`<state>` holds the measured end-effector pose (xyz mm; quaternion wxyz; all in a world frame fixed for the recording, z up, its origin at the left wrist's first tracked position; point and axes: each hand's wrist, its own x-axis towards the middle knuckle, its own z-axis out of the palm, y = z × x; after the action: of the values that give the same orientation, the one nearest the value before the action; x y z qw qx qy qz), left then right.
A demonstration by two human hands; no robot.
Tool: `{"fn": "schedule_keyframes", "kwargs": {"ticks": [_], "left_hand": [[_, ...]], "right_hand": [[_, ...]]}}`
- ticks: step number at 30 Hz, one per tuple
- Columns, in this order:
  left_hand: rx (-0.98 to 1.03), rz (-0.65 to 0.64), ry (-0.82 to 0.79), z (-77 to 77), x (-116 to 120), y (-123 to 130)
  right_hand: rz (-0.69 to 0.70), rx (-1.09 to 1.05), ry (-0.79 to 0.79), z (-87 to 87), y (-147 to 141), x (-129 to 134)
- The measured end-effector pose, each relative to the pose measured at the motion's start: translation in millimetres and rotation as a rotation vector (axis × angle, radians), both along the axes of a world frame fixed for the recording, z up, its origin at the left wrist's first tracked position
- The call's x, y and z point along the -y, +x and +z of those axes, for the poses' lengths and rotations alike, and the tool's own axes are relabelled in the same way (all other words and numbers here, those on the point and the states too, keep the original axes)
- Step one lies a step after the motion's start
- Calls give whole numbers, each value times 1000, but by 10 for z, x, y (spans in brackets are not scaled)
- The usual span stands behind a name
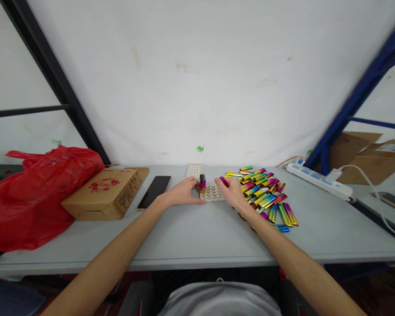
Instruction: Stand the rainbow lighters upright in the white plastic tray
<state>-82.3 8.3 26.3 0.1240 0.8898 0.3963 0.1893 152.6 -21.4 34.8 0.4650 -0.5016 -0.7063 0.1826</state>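
A single lighter (202, 184), black on top and fading from purple to gold, stands upright at the left end of a pale tray (212, 193) with rows of round hollows. Around that end of the tray curves my left hand (183, 192), thumb at the near corner and fingers at the far one. My right hand (233, 192) is over the tray's right end, pinching a purple lighter (223, 181); the hand hides most of it. Right of this hand lies a loose pile of shiny rainbow-coloured lighters (261, 191), partly covered by my right forearm.
Behind the tray, a second pale hollowed tray (194, 170) lies near the wall. To the left are a dark phone (155, 192), a cardboard box (102, 193) and a red plastic bag (42, 197). A white power strip (319, 179) runs along the right.
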Motion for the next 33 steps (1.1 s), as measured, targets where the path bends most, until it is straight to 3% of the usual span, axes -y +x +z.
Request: {"fn": "schedule_keyframes", "kwargs": {"ticks": [8, 33], "left_hand": [[-22, -17, 6, 0, -10, 3], [-8, 0, -14, 37, 26, 17]], "right_hand": [[79, 52, -2, -17, -4, 16], [79, 118, 35, -20, 22, 21]]}}
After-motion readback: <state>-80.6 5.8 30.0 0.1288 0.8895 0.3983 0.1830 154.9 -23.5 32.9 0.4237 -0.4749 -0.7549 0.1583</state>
